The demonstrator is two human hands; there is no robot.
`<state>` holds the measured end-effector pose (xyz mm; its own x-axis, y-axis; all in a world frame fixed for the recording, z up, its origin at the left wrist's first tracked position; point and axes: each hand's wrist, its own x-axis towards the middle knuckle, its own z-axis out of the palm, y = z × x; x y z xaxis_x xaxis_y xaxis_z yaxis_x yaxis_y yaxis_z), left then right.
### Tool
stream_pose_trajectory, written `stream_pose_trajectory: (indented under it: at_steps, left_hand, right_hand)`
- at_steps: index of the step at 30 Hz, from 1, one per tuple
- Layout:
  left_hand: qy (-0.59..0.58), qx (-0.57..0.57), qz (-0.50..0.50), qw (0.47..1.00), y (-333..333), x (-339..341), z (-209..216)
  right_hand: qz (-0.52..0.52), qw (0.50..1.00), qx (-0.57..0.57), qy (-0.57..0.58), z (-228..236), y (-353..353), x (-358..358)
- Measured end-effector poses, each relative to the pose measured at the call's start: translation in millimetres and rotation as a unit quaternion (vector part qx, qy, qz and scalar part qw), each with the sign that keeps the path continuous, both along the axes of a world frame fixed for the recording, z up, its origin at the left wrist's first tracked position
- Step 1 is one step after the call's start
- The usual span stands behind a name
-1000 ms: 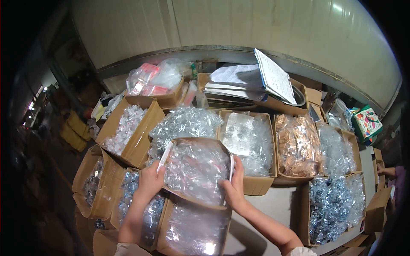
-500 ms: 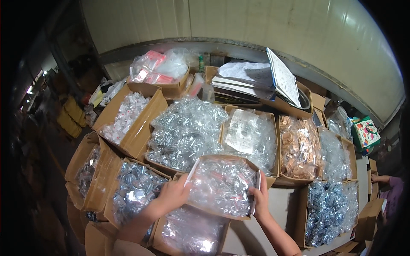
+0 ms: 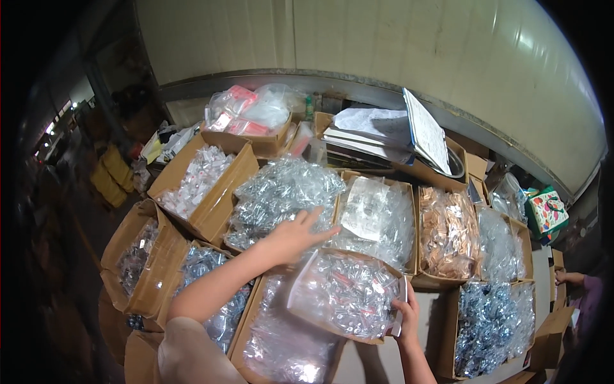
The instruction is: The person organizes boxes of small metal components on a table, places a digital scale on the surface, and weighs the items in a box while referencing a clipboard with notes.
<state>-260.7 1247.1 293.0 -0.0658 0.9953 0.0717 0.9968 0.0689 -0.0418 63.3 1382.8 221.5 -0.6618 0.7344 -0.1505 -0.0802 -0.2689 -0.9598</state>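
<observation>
My right hand (image 3: 407,312) grips the right wall of a small shallow box (image 3: 300,288), thumb over the edge. Inside lie clear plastic bags of small metal parts with some red pieces (image 3: 355,291). The box is tilted and held above a larger carton of clear bags (image 3: 288,342). My left hand (image 3: 295,238) holds nothing, its fingers spread, beyond the small box's far left corner. It hovers over the near right part of a big heap of bagged silvery parts (image 3: 281,192); whether it touches them I cannot tell.
Around these stand cartons of bagged copper-coloured parts (image 3: 448,230), bluish metal parts (image 3: 489,326) and white pieces (image 3: 198,176). A printed sheet (image 3: 366,208) lies on one carton. Papers and a clipboard (image 3: 425,131) rest at the back. Another person's hand (image 3: 566,277) is at far right.
My left hand has let go of the small box's left wall and moved up and right over the silvery bags. The box has shifted slightly right and down in my right hand.
</observation>
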Motion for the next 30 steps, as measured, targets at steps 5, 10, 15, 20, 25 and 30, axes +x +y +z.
stream_pose_trajectory:
  at_steps: [5, 10, 15, 20, 25, 30]
  left_hand:
    - [-0.028, -0.057, -0.044, 0.997, 30.9, -14.2, -10.9]
    - [-0.083, 0.025, -0.053, 0.995, 18.2, -25.8, -21.0]
    - [-0.179, 0.265, 0.014, 0.947, 15.3, -19.6, 14.4]
    - [-0.01, 0.471, 0.026, 0.882, 33.7, -45.5, 101.1]
    - [-0.052, 0.355, 0.147, 0.922, 50.2, -85.1, 113.1]
    - [-0.088, 0.02, 0.267, 0.959, 85.9, -117.4, 7.8]
  right_hand:
    - [-0.028, 0.998, 0.045, -0.024, -2.5, -5.3, 0.5]
    - [-0.028, 0.998, 0.05, 0.009, -6.2, -5.0, 0.5]
    - [-0.023, 0.998, 0.051, 0.034, -8.1, -1.5, 0.2]
    - [-0.024, 0.998, 0.04, 0.044, -4.8, -4.2, -2.5]
    - [-0.013, 0.999, 0.01, 0.038, 3.9, -10.3, -3.2]
    - [-0.028, 0.999, 0.019, 0.033, -7.0, -14.9, -4.2]
